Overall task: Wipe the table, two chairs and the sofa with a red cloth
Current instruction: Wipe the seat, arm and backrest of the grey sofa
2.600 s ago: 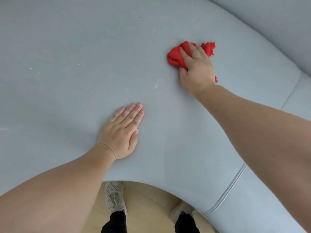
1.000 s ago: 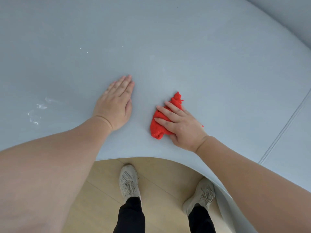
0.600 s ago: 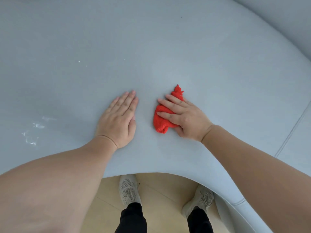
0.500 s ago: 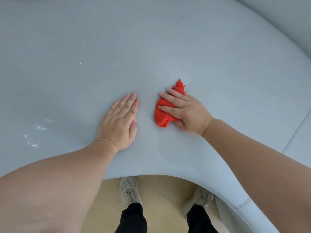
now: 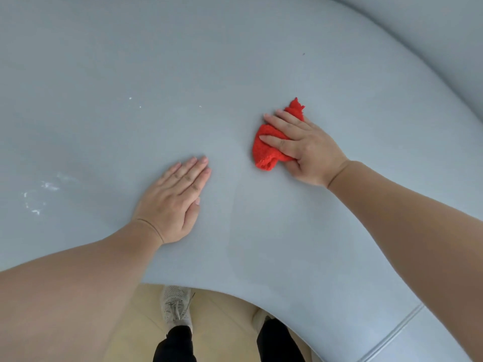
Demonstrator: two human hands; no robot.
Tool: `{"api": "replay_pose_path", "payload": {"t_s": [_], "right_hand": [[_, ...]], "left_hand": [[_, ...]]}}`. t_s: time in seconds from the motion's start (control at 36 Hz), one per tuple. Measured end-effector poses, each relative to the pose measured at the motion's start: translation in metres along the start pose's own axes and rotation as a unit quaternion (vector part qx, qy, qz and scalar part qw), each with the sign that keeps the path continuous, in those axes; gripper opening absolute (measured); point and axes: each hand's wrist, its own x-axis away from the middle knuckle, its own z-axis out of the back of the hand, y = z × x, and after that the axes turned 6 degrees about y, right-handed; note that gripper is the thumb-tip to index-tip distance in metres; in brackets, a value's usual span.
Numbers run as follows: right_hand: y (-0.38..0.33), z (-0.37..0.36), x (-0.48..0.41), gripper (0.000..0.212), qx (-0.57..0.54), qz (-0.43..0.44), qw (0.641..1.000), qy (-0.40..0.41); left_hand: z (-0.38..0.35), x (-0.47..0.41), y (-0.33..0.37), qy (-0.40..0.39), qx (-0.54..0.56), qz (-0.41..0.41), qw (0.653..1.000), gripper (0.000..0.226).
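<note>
The pale grey-blue sofa seat (image 5: 261, 61) fills most of the view. My right hand (image 5: 305, 150) lies on top of the bunched red cloth (image 5: 266, 155) right of centre. Its fingers stretch across the cloth, and the thumb pinches the cloth's near fold. One corner of the cloth (image 5: 296, 107) sticks out beyond the fingertips. My left hand (image 5: 175, 202) rests flat on the seat with its fingers straight, a short way left of the cloth and closer to me, and holds nothing.
White specks and smears (image 5: 39, 197) mark the seat at the left, with a few small flecks (image 5: 130, 99) farther back. A cushion seam (image 5: 397, 333) runs at the lower right. The sofa's front edge curves above a beige floor (image 5: 222, 322), where two feet in shoes stand.
My right hand has slid the red cloth to the right and farther from me, opening a gap to my left hand. My left hand stays flat on the seat.
</note>
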Motion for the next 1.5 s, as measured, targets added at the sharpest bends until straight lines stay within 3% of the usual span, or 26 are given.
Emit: {"api": "replay_pose_path", "payload": {"t_s": [0.17,0.44,0.61,0.72,0.86,1.19,1.5], "right_hand": [[0.029,0.01,-0.011,0.049,0.022,0.016,1.0,0.011],[0.102,0.03,-0.029,0.048,0.048,-0.062,0.994,0.079],[0.145,0.057,-0.023,0.056,0.035,-0.237,0.966,0.094],[0.163,0.065,-0.021,0.052,0.026,-0.361,0.922,0.134],[0.157,0.06,-0.038,0.052,0.013,-0.42,0.889,0.183],[0.148,0.054,-0.106,0.048,0.037,-0.386,0.911,0.141],[0.103,0.043,-0.121,0.06,0.032,-0.348,0.932,0.095]], "left_hand": [[-0.003,0.0,-0.002,-0.011,-0.009,0.001,1.0,0.057],[-0.006,0.003,-0.003,-0.002,-0.004,0.003,1.0,0.059],[-0.009,0.005,-0.005,-0.001,0.001,-0.004,1.0,0.063],[-0.008,0.004,-0.004,-0.003,0.0,0.001,1.0,0.064],[-0.004,0.0,-0.001,-0.018,-0.007,0.015,1.0,0.06],[-0.002,-0.001,0.0,-0.015,0.002,0.017,1.0,0.059],[-0.003,-0.001,0.0,-0.022,0.004,0.016,1.0,0.06]]}}
